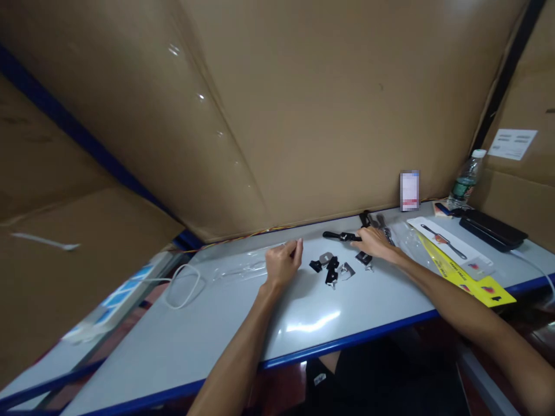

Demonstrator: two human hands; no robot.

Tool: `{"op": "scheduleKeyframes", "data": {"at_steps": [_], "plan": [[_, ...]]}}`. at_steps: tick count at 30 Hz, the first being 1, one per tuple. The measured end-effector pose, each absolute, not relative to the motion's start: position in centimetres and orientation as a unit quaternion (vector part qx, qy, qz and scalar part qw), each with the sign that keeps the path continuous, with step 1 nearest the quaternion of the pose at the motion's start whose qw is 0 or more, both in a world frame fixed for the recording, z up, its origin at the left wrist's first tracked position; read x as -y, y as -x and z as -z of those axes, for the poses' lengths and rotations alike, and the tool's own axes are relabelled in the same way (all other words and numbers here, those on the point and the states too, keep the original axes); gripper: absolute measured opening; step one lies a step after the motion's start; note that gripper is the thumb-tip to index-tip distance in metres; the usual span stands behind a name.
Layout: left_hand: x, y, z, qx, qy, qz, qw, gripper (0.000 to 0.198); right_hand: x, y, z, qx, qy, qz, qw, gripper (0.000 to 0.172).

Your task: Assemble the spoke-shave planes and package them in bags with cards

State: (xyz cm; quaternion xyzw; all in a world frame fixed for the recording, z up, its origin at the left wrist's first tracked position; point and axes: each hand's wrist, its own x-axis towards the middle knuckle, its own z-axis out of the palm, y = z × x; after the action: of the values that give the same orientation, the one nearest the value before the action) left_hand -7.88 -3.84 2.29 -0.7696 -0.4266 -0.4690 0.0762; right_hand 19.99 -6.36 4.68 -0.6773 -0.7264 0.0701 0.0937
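My left hand rests on the grey table with its fingers curled loosely, next to a clear plastic bag; nothing shows in it. My right hand reaches further back and lies over a black watch strap, fingers bent down on it. Between the two hands lie several small black and silver watch parts.
A white cable loops at the left. At the right lie a white card with a strap, yellow packaging, a black flat case, a water bottle and a small box. Cardboard walls stand behind.
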Motion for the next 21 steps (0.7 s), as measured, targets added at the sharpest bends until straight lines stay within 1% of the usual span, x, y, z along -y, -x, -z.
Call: {"op": "scheduleKeyframes", "data": {"at_steps": [5, 7, 11, 14, 17, 21], "plan": [[3.7, 7.9, -2.3, 0.435, 0.779, 0.444, 0.085, 0.049, 5.3, -18.0, -4.3, 0.758, 0.643, -0.050, 0.095, 0.035], [3.7, 8.0, -2.3, 0.461, 0.774, 0.425, 0.092, 0.049, 4.4, -17.2, -3.7, 0.767, 0.636, -0.038, 0.071, 0.033], [3.6, 8.2, -2.2, 0.493, 0.768, 0.393, 0.111, 0.049, 3.5, -16.6, -3.2, 0.793, 0.605, 0.023, 0.069, 0.034], [3.5, 8.3, -2.0, 0.501, 0.765, 0.383, 0.128, 0.049, 3.7, -18.6, -4.4, 0.794, 0.593, 0.066, 0.118, 0.038], [3.4, 8.2, -2.0, 0.514, 0.758, 0.379, 0.136, 0.049, 4.2, -23.6, -6.3, 0.738, 0.643, 0.086, 0.185, 0.048], [3.3, 7.8, -2.3, 0.524, 0.755, 0.371, 0.131, 0.049, 4.8, -33.1, -7.5, 0.634, 0.723, 0.132, 0.241, 0.042]]}}
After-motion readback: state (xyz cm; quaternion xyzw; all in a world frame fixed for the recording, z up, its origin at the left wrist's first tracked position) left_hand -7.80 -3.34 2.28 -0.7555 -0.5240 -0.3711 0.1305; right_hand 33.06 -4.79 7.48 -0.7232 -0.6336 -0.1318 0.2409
